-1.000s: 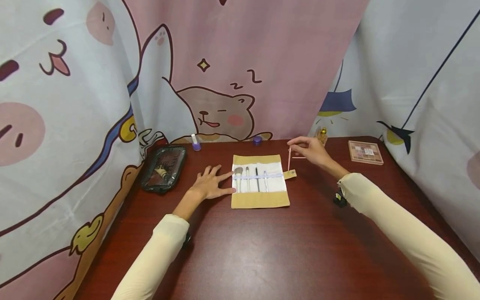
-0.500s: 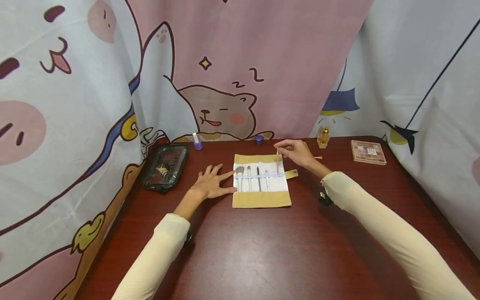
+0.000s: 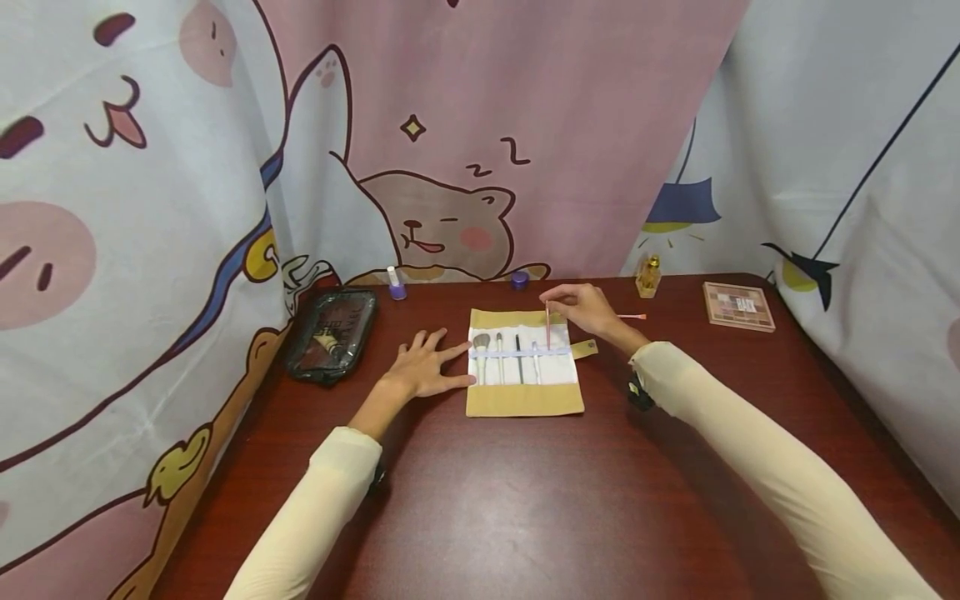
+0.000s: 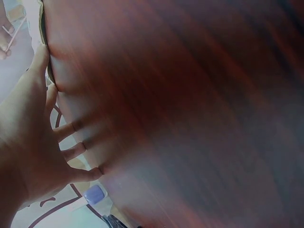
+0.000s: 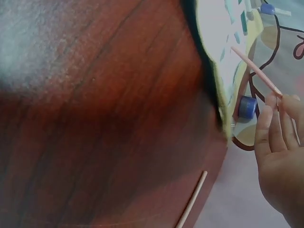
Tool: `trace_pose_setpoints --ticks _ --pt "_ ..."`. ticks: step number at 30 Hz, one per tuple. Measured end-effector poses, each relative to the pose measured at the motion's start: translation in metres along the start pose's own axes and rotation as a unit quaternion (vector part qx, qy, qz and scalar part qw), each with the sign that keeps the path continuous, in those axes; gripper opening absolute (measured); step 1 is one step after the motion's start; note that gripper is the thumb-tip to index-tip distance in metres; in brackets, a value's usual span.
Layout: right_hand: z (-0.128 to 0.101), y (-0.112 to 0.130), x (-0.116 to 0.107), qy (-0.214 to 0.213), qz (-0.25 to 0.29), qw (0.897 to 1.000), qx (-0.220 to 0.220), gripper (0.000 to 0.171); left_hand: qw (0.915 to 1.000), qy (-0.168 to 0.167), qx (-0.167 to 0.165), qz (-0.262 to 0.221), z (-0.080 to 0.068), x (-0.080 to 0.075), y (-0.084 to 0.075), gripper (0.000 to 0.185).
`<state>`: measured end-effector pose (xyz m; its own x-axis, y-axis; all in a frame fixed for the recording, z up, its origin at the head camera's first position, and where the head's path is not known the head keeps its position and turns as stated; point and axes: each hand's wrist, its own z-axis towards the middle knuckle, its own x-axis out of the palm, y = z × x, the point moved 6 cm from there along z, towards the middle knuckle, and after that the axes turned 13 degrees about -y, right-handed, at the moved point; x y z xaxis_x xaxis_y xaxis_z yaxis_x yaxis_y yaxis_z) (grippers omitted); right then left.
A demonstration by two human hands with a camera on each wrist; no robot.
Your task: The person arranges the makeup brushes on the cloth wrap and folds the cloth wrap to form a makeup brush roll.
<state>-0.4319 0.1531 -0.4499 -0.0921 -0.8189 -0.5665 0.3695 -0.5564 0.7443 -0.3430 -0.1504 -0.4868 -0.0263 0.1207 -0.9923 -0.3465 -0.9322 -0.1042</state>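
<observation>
A tan and white brush roll lies open on the dark red table, with several brushes tucked under its elastic band. My left hand rests flat on the table, fingers spread, thumb and forefinger touching the roll's left edge. My right hand pinches a thin pink brush by its top end, holding it upright with its tip over the roll's right part; the right wrist view shows the pink brush between the fingertips. Another pink stick lies on the table beside that hand.
A clear black-edged pouch sits at the left. A nail polish bottle, a small purple jar and a perfume bottle stand along the back edge. An eyeshadow palette lies at the right. Cartoon curtains enclose the table.
My right hand has carried the pink brush leftward from the roll's right tab to above the roll's right part. The left hand has stayed put.
</observation>
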Motion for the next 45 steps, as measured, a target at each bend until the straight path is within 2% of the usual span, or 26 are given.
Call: trace_pose_setpoints --ticks 17,31,45 --pt "-0.024 -0.01 0.011 0.052 -0.059 0.996 -0.046 0.018 1.0 0.0 0.004 -0.004 0.0 0.0 -0.002 0.082" --pt "-0.048 -0.009 0.013 0.09 -0.05 0.992 -0.079 0.017 1.0 0.003 0.002 -0.006 -0.002 0.001 0.0 0.082" --pt "-0.053 -0.005 0.015 0.112 -0.047 0.988 -0.098 0.027 1.0 -0.004 0.006 -0.005 -0.001 0.0 0.0 0.081"
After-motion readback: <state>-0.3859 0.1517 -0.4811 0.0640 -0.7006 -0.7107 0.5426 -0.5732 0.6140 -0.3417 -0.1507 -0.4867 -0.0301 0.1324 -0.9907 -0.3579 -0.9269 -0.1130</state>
